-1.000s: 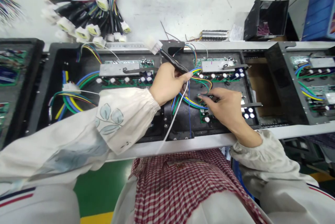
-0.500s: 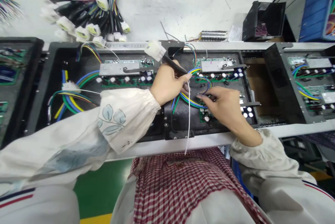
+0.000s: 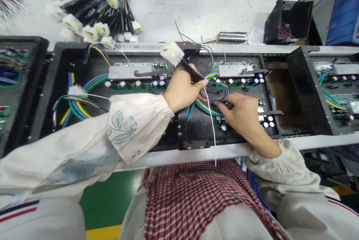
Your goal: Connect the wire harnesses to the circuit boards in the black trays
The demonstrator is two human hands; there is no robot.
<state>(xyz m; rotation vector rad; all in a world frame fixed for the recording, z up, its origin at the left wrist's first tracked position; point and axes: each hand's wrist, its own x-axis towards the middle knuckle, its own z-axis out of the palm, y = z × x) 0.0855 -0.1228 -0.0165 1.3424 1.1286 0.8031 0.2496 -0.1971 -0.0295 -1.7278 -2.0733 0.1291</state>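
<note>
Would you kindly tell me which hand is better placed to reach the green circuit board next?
Probably the right hand: it is over the green circuit board, while the left hand grips a black-sleeved cable.

The right hand (image 3: 241, 114) covers part of the circuit board (image 3: 223, 123), hiding what its fingers (image 3: 221, 106) touch. The wire harnesses (image 3: 103, 11) run off the top edge at upper left, the blue crate (image 3: 346, 15) runs off the right edge, and the board's printing is too small to read.
</note>
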